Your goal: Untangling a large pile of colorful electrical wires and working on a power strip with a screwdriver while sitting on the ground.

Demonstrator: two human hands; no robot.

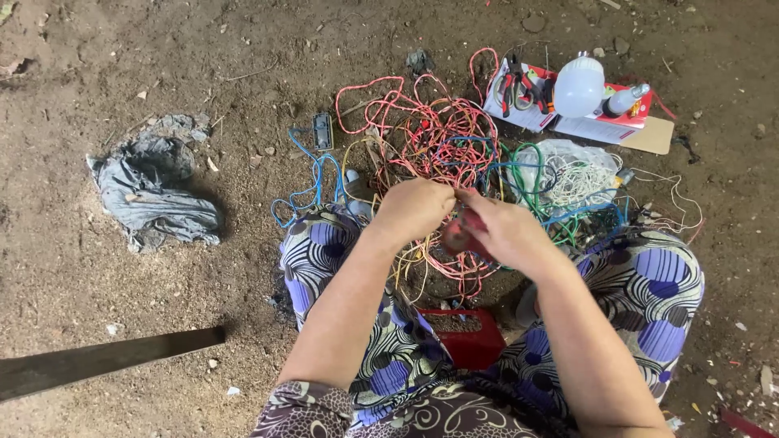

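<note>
Red object (456,236) at frame centre, pinched between left hand (414,209) and right hand (505,229), hands together, fingers closed on it. Wire tangle (438,142) just above; bulb (578,86) upper right.

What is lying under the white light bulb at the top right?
The white light bulb rests on a red and white flat package, beside pliers and a small bottle. Brown cardboard pokes out beneath. The package's middle is covered.

Both forearms are reaching up from the lower frame; the left hand (412,209) and right hand (503,229) are meeting at centre, fingers curled.
</note>
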